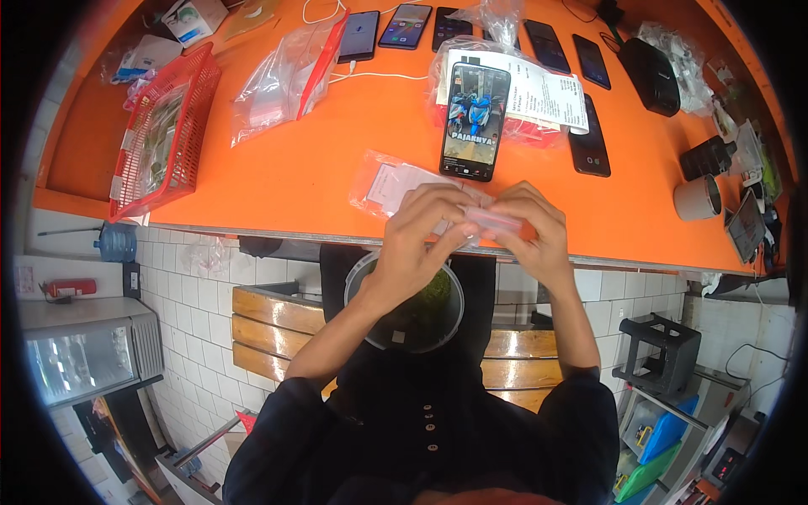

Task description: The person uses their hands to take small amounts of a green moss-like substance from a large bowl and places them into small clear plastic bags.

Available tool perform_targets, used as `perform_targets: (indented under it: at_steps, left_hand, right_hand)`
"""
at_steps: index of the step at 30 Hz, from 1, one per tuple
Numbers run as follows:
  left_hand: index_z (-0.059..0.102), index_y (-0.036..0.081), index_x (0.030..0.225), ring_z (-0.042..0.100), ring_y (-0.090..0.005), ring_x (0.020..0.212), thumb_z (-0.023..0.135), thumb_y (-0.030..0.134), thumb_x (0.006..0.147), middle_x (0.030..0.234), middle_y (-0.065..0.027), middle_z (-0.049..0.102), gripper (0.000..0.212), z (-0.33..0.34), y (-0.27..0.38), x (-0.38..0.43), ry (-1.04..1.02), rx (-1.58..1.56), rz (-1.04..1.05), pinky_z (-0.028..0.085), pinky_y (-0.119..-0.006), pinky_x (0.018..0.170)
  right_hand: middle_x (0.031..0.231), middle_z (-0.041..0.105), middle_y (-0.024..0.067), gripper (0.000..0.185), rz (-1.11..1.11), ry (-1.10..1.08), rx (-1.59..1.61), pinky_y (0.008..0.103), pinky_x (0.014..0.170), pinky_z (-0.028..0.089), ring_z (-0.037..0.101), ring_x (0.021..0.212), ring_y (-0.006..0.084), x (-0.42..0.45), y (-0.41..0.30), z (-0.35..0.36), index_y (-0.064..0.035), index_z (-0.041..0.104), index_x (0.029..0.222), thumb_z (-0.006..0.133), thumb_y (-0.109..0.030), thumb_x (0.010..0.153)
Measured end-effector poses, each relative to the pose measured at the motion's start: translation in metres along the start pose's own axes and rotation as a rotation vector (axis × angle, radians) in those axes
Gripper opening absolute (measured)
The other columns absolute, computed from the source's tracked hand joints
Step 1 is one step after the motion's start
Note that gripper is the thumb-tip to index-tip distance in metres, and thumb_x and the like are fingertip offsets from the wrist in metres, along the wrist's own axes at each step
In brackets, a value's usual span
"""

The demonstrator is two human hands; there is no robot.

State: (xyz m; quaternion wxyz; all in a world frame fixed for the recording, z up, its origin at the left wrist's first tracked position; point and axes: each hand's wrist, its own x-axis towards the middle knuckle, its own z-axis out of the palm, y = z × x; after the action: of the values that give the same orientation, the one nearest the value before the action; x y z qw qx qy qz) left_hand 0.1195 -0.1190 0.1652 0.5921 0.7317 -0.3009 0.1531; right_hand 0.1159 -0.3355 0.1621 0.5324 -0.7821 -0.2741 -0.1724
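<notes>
Between my left hand and my right hand, a small clear zip-lock bag with a reddish strip is pinched by its edge. The fingers of both hands are bent around it, at the front edge of the orange table. Partly under my left hand lies a flat stack of clear plastic bags. Below my forearms, a grey bucket rests at my lap with green, finely cut material inside. A small pale piece shows in the bucket too. My left forearm covers part of its rim.
A smartphone with a lit picture leans against a plastic package bearing printed paper. Several phones lie behind it. At left are a red plastic basket of filled bags and a large zip-lock bag. A grey cup stands right.
</notes>
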Motion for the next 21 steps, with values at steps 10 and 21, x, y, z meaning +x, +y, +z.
perform_targets:
  at_steps: [10,21]
  left_hand:
    - [0.074,-0.002,0.099,0.071,-0.0224,0.093,0.082,0.007,0.09,0.104,-0.0129,0.072,0.015,-0.012,0.035,-0.083,-0.048,-0.171,-0.363,0.055,-0.032,0.08]
    - [0.066,-0.003,0.08,0.074,-0.0192,0.087,0.079,-0.001,0.092,0.094,-0.012,0.077,0.018,-0.012,0.038,-0.134,0.229,-0.135,-0.625,0.057,-0.029,0.077]
  right_hand:
    - [0.098,0.075,0.012,0.015,0.491,0.182,0.478,0.0311,0.076,0.057,0.071,0.083,0.0166,-0.067,-0.059,0.063,0.0013,0.076,0.105,0.081,0.0,0.091]
    - [0.093,0.074,0.013,0.025,0.289,0.01,-0.131,0.0363,0.073,0.059,0.074,0.082,0.0287,-0.1,-0.071,0.097,-0.0034,0.075,0.11,0.085,-0.009,0.087]
